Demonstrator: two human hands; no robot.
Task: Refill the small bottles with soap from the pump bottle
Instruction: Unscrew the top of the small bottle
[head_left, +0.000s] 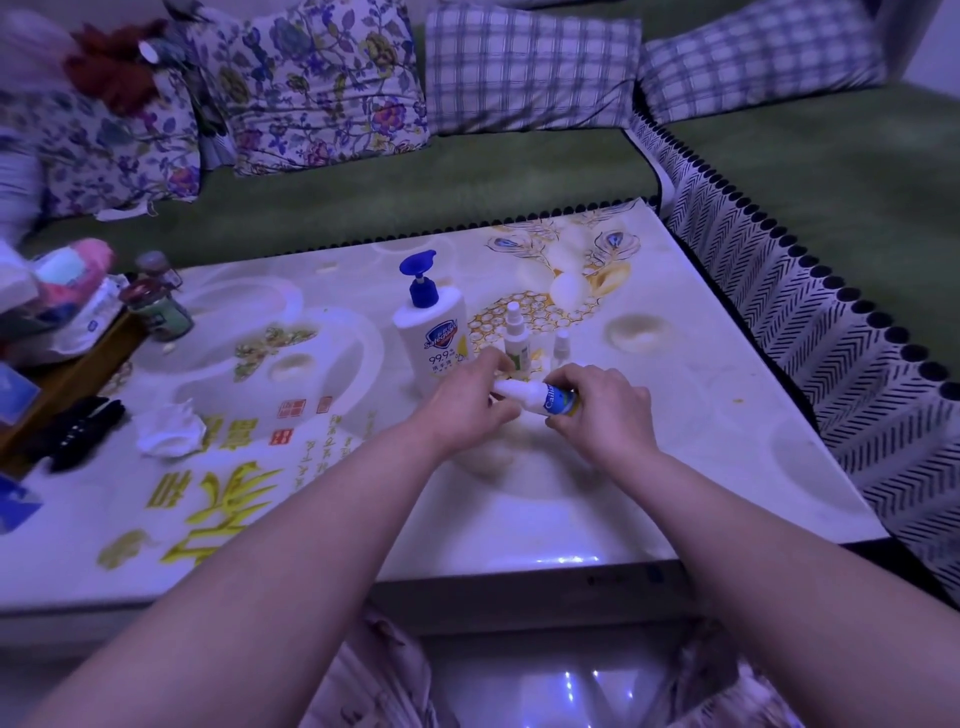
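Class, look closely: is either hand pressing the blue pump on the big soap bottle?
No, both the left hand and right hand hold a small bottle sideways, and the blue pump stands untouched.

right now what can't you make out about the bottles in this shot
All in the head view.
held small bottle: white end partly under the left hand, so cap tight or loosened is unclear; the right hand covers most of the label.
taller spray bottle and shorter spray bottle: bases hidden behind the hands, fill levels too small.
pump bottle: opaque, soap level unseen.
jars at left: blurred.
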